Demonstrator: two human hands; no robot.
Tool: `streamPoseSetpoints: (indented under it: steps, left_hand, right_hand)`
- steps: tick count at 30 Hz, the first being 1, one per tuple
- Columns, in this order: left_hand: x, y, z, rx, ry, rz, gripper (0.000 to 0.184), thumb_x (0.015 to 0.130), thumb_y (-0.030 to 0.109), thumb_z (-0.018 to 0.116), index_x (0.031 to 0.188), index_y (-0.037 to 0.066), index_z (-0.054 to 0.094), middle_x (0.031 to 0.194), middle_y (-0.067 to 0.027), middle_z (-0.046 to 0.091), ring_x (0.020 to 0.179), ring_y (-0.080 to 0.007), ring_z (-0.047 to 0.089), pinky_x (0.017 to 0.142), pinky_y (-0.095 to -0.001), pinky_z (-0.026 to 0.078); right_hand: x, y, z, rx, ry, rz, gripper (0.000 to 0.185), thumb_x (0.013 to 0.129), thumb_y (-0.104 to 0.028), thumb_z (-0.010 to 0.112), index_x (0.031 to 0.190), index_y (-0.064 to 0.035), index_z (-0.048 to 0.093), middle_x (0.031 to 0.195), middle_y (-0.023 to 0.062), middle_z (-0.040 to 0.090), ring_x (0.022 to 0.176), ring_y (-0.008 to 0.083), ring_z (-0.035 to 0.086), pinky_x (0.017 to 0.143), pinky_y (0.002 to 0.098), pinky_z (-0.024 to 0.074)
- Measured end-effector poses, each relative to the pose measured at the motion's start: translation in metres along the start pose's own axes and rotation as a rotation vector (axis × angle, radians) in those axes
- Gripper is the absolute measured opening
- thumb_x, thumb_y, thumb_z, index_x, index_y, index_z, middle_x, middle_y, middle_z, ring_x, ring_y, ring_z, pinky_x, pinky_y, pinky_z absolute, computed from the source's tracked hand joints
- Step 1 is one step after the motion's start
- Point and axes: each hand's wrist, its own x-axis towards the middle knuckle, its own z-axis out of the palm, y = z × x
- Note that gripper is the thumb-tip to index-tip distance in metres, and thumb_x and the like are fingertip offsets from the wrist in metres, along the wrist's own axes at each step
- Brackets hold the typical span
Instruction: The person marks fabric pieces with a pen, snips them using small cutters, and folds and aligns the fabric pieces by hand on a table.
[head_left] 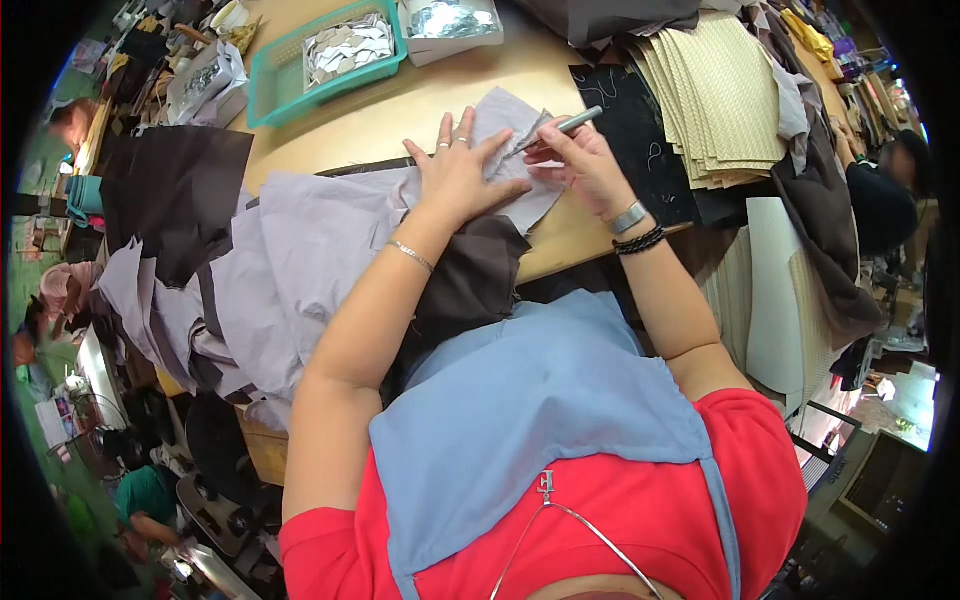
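Note:
Pale lilac-grey fabric (pixel 325 215) lies in a long layered heap along the table's near edge, dropping over it at the left. My left hand (pixel 462 172) presses flat on this fabric with its fingers spread. To its right, my right hand (pixel 583 165) grips a silver pen (pixel 580 120), its back end pointing up and right. The pen's front end is over a lilac-grey fabric piece (pixel 500 115), though fingers and a fold partly hide the tip. Dark brown fabric (pixel 480 262) hangs at the table edge under my left wrist.
A green plastic basket (pixel 270 93) holds small pale pieces, beside a white box (pixel 455 42) of clear packets. Quilted cream sheets (pixel 715 95) are stacked at the right, near black fabric (pixel 640 135). Dark fabric (pixel 175 190) lies at the left. Other people work around the room.

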Motion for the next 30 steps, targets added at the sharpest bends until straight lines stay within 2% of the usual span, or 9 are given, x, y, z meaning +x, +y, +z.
streamPoseSetpoints:
  steps: [2,3,9,30]
  left_hand:
    - [-0.007,0.000,-0.001,0.025,0.011,-0.017,0.079,0.069,0.073,0.068,0.139,0.038,0.055,0.160,-0.0125,0.027,0.149,-0.0369,0.018,0.104,-0.0799,0.005]
    - [-0.014,-0.001,-0.003,0.035,0.018,-0.029,0.078,0.069,0.073,0.068,0.138,0.037,0.055,0.159,-0.0122,0.028,0.148,-0.0369,0.018,0.104,-0.0799,0.005]
    - [-0.046,-0.009,-0.004,-0.016,0.063,-0.073,0.077,0.068,0.072,0.069,0.136,0.036,0.058,0.158,-0.0120,0.030,0.148,-0.0379,0.020,0.104,-0.0801,0.006]
    - [-0.043,-0.015,0.005,-0.053,0.115,-0.038,0.079,0.067,0.074,0.069,0.135,0.035,0.058,0.157,-0.0135,0.032,0.148,-0.0391,0.020,0.104,-0.0797,0.010]
  right_hand:
    - [-0.001,0.012,0.010,-0.061,0.070,0.041,0.017,0.099,-0.027,0.060,0.105,-0.0116,0.057,0.100,0.0030,0.067,0.090,0.0133,0.067,0.080,0.0305,0.0572]
    - [0.004,0.023,0.007,-0.142,0.083,0.001,0.019,0.100,-0.030,0.059,0.106,-0.0119,0.055,0.101,0.0023,0.066,0.089,0.0126,0.068,0.075,0.0266,0.0572]
    - [0.004,0.032,0.005,-0.227,0.140,-0.045,0.019,0.101,-0.029,0.057,0.106,-0.0116,0.053,0.100,0.0029,0.066,0.085,0.0136,0.069,0.069,0.0246,0.0572]
    - [0.002,0.030,0.007,-0.189,0.165,-0.064,0.017,0.101,-0.027,0.057,0.105,-0.0115,0.054,0.100,0.0049,0.066,0.084,0.0148,0.070,0.067,0.0254,0.0581]
